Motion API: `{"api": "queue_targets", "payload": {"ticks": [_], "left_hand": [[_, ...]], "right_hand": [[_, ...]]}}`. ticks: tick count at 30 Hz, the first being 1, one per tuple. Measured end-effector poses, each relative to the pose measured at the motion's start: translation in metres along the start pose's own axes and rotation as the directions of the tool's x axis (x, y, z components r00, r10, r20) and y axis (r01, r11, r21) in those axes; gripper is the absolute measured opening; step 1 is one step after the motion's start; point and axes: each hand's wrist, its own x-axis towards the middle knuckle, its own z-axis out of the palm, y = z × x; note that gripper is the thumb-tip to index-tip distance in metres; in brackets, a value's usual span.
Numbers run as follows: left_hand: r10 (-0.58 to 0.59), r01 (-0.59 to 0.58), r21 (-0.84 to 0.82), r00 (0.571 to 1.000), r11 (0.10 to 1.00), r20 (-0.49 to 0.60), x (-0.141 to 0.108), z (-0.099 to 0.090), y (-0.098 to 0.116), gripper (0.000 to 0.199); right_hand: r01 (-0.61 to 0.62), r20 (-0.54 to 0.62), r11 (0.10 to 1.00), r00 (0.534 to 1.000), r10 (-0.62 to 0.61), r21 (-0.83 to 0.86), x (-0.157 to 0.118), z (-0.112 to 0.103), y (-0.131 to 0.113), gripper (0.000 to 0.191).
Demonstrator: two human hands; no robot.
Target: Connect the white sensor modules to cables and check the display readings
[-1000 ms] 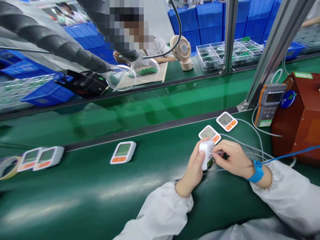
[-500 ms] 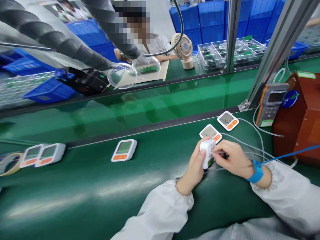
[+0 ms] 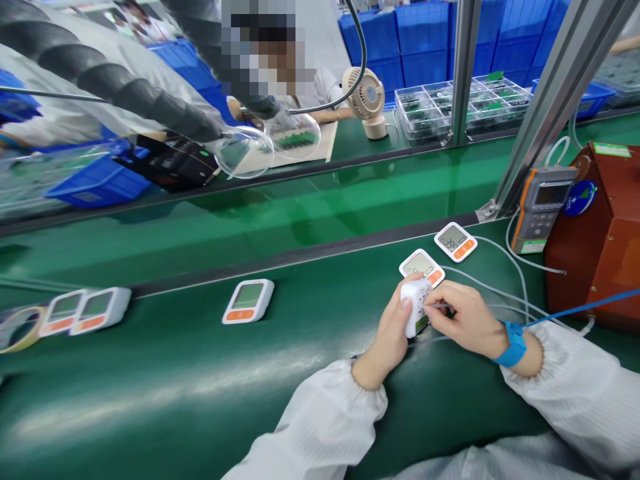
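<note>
1. Starting big: saw green workbench running across the full view.
2. Spotted grey ducts with clear hoods at upper left, beyond the bench divider.
3. Found brown box at far right, with grey-orange meter upright just beside it.
4. Noted person across the divider, near beige fan and clear compartment trays.
5. Saw right hand, blue strap at the wrist, fingertips pinching thin tube at the port side of white device.
6. Saw left hand with thumb and fingers clasping white device, raised over the bench right of centre.
7. Found two lit display units beyond the hands, the nearer partly covered by left fingertips, with tubing trailing right.
8. Logged lone display unit flat at left of centre, plus touching pair of units at far left, beside tape roll.
9. Checked tube tip: could not tell seated from merely touching.
</note>
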Motion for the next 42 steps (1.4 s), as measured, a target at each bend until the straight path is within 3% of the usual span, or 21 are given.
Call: {"api": "queue_targets", "payload": {"ticks": [20, 28, 42], "left_hand": [[0.063, -0.062, 0.202, 0.998, 0.977, 0.001, -0.003, 0.003, 0.010, 0.056], [0.185, -0.178, 0.286, 0.983, 0.942, 0.003, -0.003, 0.006, 0.012, 0.053], [0.264, -0.255, 0.389, 0.964, 0.885, 0.031, -0.008, 0.008, 0.015, 0.042]], "right_hand": [[0.000, 0.004, 1.000, 1.000, 0.000, -0.026, 0.001, -0.001, -0.004, 0.013], [0.027, -0.001, 0.999, 1.000, -0.027, -0.028, -0.001, 0.000, -0.002, 0.012], [0.026, -0.002, 0.994, 1.000, -0.026, -0.111, -0.006, 0.002, -0.007, 0.016]]}}
